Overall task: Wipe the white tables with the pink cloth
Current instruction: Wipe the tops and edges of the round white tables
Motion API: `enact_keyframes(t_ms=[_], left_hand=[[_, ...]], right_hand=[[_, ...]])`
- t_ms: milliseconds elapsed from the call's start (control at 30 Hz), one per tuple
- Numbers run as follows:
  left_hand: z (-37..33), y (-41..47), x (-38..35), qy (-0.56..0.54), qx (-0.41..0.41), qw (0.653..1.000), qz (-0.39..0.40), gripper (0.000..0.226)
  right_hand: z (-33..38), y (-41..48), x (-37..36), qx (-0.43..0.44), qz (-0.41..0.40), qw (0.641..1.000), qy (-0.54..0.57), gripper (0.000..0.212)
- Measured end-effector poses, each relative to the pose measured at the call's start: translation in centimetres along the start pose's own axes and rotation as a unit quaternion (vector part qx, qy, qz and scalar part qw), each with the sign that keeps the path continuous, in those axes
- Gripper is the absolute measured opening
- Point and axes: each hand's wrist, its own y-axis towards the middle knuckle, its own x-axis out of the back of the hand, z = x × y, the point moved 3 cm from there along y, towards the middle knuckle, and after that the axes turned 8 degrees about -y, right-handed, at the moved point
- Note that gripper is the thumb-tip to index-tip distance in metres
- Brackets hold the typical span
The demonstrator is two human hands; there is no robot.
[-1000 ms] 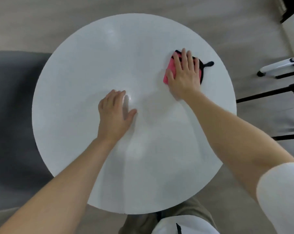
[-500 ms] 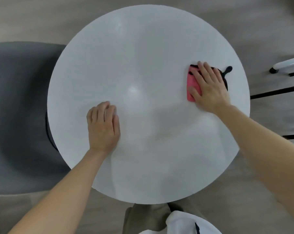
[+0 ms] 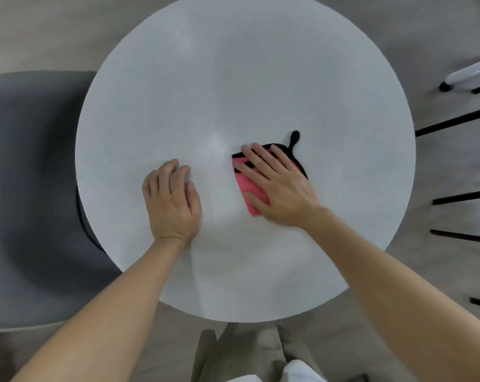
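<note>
We judge wiping midway: flat right hand [image 3: 283, 188] presses pink cloth [image 3: 243, 186] on white table [image 3: 233, 78]; left hand [image 3: 172, 202] flat at 9 o'clock.

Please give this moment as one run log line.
step: wipe | right hand: pressing flat on pink cloth | left hand: resting on white table, holds nothing

Round table [image 3: 233, 78] white; cloth [image 3: 247, 186] pink, black edging and loop; chair [image 3: 26, 188] dark grey; floor [image 3: 26, 37] beige
</note>
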Motion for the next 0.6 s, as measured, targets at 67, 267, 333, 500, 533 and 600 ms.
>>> enact_keyframes(t_ms=[67, 267, 333, 500, 533, 600], left_hand=[[0.1, -0.1, 0.0, 0.001, 0.001, 1.000, -0.001, 0.030], [0.3, 0.0, -0.5, 0.006, -0.010, 1.000, -0.017, 0.029], [0.4, 0.0, -0.6, 0.004, -0.013, 1.000, -0.026, 0.029], [0.5, -0.2, -0.8, 0.009, -0.030, 0.999, -0.034, 0.028], [0.6, -0.2, -0.7, 0.012, -0.033, 0.999, -0.032, 0.028], [0.6, -0.3, -0.6, 0.008, -0.034, 0.999, -0.029, 0.027]], right_hand=[[-4.6, -2.2, 0.4, -0.051, 0.007, 0.999, -0.011, 0.068], [-8.4, 1.9, 0.7, -0.350, -0.012, 0.937, -0.017, 0.071], [-4.2, 5.7, 0.4, -0.327, -0.017, 0.945, -0.011, 0.070], [6.2, 4.7, -0.7, -0.088, -0.043, 0.995, 0.004, 0.060], [6.4, 2.4, -0.9, -0.062, -0.041, 0.997, 0.007, 0.058], [4.6, -2.7, -0.9, -0.053, -0.018, 0.998, -0.009, 0.058]])
